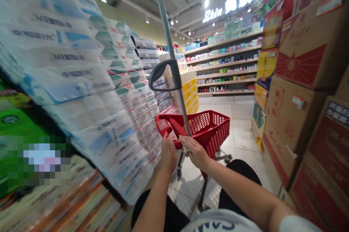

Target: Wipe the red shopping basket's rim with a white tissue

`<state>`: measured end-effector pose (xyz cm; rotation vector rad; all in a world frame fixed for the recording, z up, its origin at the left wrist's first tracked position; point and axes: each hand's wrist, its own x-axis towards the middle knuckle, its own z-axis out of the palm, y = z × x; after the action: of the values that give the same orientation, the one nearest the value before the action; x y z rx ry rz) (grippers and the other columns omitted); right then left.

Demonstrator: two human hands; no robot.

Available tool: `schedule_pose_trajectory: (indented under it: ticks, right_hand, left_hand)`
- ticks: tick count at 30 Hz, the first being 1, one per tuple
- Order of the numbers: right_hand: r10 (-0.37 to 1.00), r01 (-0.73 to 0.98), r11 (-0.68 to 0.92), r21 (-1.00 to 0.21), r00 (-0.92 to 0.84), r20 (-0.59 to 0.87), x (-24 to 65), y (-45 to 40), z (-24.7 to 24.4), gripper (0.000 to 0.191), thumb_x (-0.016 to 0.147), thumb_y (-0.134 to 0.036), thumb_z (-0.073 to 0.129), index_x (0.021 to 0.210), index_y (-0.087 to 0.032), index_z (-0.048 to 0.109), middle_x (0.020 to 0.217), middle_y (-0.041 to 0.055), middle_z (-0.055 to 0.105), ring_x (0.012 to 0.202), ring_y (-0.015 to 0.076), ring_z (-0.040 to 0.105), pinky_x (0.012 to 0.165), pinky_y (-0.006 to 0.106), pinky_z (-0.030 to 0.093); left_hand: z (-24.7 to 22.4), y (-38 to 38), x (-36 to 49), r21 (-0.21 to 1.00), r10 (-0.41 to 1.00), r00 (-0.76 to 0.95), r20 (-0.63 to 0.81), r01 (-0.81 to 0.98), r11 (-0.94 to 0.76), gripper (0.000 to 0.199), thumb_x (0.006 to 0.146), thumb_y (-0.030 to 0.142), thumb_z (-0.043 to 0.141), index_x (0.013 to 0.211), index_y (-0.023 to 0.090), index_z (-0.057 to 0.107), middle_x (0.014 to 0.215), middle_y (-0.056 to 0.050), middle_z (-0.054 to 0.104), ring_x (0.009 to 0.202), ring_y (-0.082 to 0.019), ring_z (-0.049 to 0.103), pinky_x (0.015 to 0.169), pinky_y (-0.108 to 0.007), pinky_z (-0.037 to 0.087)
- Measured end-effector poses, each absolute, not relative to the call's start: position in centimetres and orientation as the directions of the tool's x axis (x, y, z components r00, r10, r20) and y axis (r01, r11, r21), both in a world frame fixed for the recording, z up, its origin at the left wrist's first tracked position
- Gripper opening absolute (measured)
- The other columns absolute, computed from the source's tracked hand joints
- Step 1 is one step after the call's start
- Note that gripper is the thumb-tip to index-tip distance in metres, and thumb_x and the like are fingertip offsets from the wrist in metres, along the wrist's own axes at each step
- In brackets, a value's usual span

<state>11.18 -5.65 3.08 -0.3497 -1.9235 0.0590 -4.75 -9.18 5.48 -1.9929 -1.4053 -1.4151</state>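
Observation:
Ahead of me stands a red shopping cart (218, 130) with a perforated plastic basket. My left hand (169, 152) is at the near end of its red handle (177, 144), fingers close together and bent over it. Just to the right, my right hand (196, 152) presses a crumpled pale cloth (185, 149) against the handle area; the fingers cover part of the cloth. A grey pole (163, 14) with a dark grey loop grip (166, 76) rises from the cart close to my right fingertips. Its lower end is hidden.
Tall stacks of wrapped tissue packs (73, 57) line the left side. Cardboard boxes (289, 116) are piled on the right. Shelves of small products (226, 68) stand at the back, beyond a pale tiled floor (240, 145). Yellow packs (191, 94) are stacked behind the cart.

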Motion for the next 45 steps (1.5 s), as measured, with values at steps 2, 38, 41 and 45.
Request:
schedule_pose_trajectory:
  ticks: [2,38,41,45]
  right_hand:
    - [0.298,0.237,0.945,-0.227,-0.335,0.894,11.2,-5.7,3.2,0.066,0.078,-0.002,0.043,0.141,-0.02,0.04,0.134,0.0102,0.054,0.129,0.02,0.045,0.107,0.044,0.041]
    - [0.338,0.191,0.939,-0.286,-0.351,0.873,10.7,-6.4,4.0,0.062,0.075,-0.001,0.043,0.134,-0.02,0.048,0.133,0.0097,0.055,0.126,0.0204,0.047,0.107,0.043,0.04]
    - [0.379,0.197,0.923,-0.332,-0.294,0.878,10.4,-6.2,3.8,0.06,0.074,-0.002,0.046,0.131,-0.02,0.051,0.127,0.0105,0.059,0.12,0.0212,0.053,0.104,0.043,0.044]
    - [0.438,0.194,0.897,-0.397,-0.274,0.856,10.4,-6.0,3.9,0.062,0.072,-0.002,0.047,0.131,-0.022,0.05,0.122,0.009,0.061,0.114,0.0207,0.057,0.1,0.039,0.047]
  left_hand:
    - [5.4,-9.1,-4.5,0.259,0.509,0.013,0.861,0.85,-0.459,0.032,0.097,0.026,0.024,0.096,0.021,0.055,0.103,-0.006,0.062,0.121,-0.019,0.047,0.112,-0.053,0.031]
    - [5.2,-10.6,-4.4,0.164,0.549,0.123,0.827,0.881,-0.443,0.032,0.093,0.034,0.038,0.121,0.021,0.046,0.118,-0.008,0.056,0.13,-0.026,0.038,0.11,-0.057,0.03]
    - [5.1,-10.8,-4.1,0.143,0.593,0.142,0.792,0.902,-0.408,0.051,0.086,0.042,0.052,0.13,0.021,0.04,0.123,-0.011,0.052,0.134,-0.033,0.032,0.109,-0.06,0.03]
    - [5.1,-10.6,-3.6,0.176,0.614,0.08,0.785,0.922,-0.345,0.049,0.082,0.031,0.056,0.129,0.02,0.045,0.121,-0.011,0.052,0.135,-0.035,0.029,0.107,-0.058,0.033]
